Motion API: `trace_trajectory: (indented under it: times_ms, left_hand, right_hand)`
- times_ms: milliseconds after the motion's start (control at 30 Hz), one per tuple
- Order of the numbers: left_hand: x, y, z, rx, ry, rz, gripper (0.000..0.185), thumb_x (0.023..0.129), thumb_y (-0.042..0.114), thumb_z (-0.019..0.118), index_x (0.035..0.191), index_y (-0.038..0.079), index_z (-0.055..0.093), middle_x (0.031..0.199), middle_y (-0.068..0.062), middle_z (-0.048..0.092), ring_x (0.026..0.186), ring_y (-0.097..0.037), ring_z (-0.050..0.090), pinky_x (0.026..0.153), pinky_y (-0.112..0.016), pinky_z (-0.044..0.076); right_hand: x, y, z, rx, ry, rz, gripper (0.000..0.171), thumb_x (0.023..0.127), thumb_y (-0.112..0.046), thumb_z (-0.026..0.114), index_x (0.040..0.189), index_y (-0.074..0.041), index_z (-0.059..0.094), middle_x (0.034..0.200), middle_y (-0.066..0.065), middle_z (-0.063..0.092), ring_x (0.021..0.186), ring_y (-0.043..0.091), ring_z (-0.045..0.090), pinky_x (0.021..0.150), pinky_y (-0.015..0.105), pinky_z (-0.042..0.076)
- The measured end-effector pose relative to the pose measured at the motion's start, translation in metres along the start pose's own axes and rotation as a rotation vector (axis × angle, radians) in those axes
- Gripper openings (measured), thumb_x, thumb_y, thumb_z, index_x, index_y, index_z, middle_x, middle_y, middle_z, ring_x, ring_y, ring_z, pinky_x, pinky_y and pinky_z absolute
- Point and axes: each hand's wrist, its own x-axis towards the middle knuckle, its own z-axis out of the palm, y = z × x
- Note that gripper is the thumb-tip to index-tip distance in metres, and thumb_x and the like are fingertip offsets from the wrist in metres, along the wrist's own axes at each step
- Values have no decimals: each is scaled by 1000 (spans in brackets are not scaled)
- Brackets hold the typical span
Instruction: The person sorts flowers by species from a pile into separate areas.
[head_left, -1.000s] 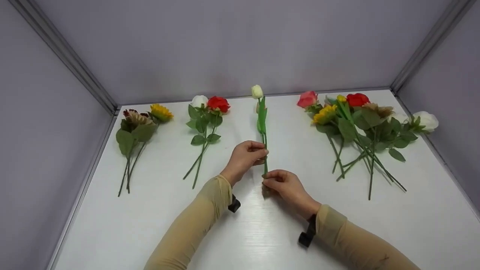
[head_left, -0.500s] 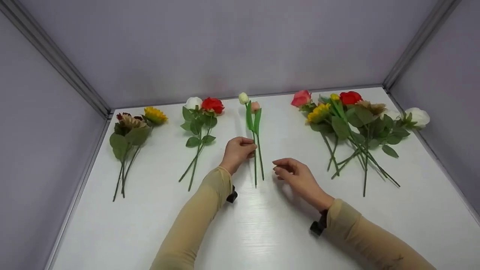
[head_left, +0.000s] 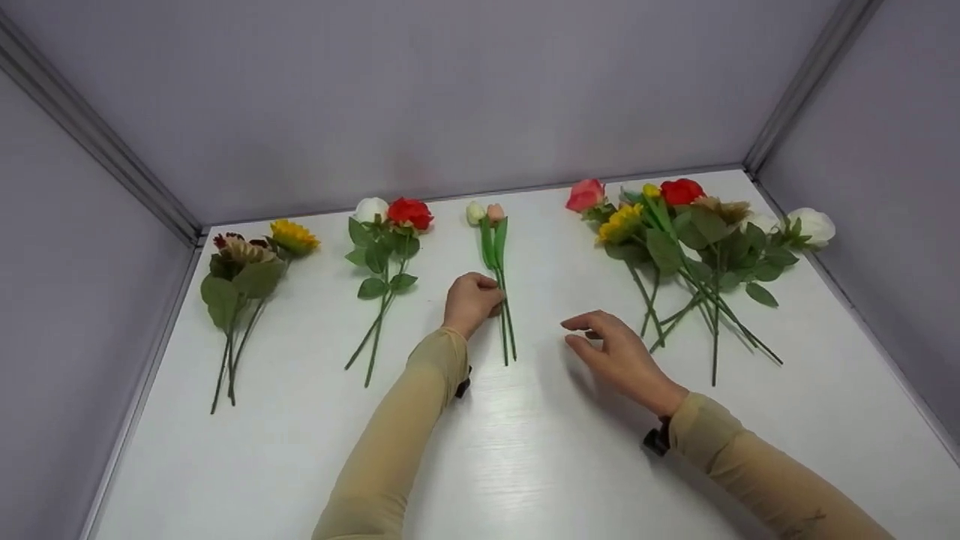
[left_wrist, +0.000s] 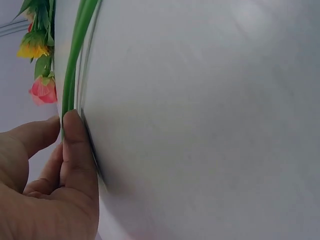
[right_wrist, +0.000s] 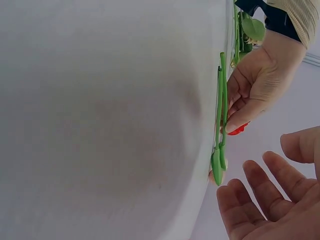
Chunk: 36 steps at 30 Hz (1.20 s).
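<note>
Left hand (head_left: 470, 301) grip pinches tulip stems (head_left: 504, 315); right hand (head_left: 619, 356) grip wide, bare table (head_left: 525, 450) beneath.

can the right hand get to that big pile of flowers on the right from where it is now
Probably yes. The right hand hovers open above the table, holding nothing, and the big flower pile's stem ends lie just beyond its fingertips with nothing between them.

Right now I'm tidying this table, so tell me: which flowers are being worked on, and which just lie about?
In hand:
two tulips, stems touched by the left hand
right hand, open beside them, holding nothing

Lying about:
mixed pile at right
rose pair
sunflower bunch at far left
</note>
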Motion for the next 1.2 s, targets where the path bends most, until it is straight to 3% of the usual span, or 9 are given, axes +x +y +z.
trace_trajectory:
  times_ms: [167,333,467,633,833,1033,1200]
  left_hand:
    - [-5,2,-6,112,-11,59,33,97,13,71,126,0,64,109,-11,66,89,-19,66,76,-31,56]
    - [-16,8,-2,272,-15,234,42,100,21,68,139,5,59,127,-10,58,110,-22,60,88,-36,53]
    - [-30,13,10,430,-77,390,52,102,29,65,150,13,51,142,-9,52,131,-24,51,106,-38,46]
    - [-52,20,30,668,-223,598,68,103,37,62,162,19,33,155,-6,44,143,-22,40,117,-37,35]
    - [-84,32,63,986,-378,860,78,103,45,60,165,22,19,164,-5,32,150,-22,30,123,-37,22]
    - [-114,37,101,1217,-430,1097,80,101,55,58,165,27,20,165,-2,30,151,-24,28,123,-41,21]
    - [-127,31,121,1308,-467,1164,78,100,59,56,165,30,22,165,1,32,150,-22,29,123,-41,21]
  right_hand:
    - [2,6,-11,-9,8,19,29,103,-23,66,125,-5,69,123,4,66,119,25,59,101,44,50]
    - [10,21,-41,-56,56,99,29,105,-25,61,125,-6,70,120,8,68,111,27,63,92,44,52]
    - [19,36,-77,-143,135,168,35,106,-33,57,126,-7,70,116,11,68,101,26,61,82,41,51]
    - [28,53,-128,-236,193,246,43,107,-38,52,129,-5,67,115,15,67,96,28,59,77,42,48]
    - [45,73,-166,-358,127,297,42,107,-28,51,128,5,65,122,29,64,105,43,61,85,58,49]
    - [60,91,-175,-432,80,316,39,103,-20,53,117,13,68,114,35,65,97,48,63,80,61,51]
    - [69,97,-168,-448,94,318,30,97,-15,54,88,8,72,76,19,67,67,33,58,60,46,48]
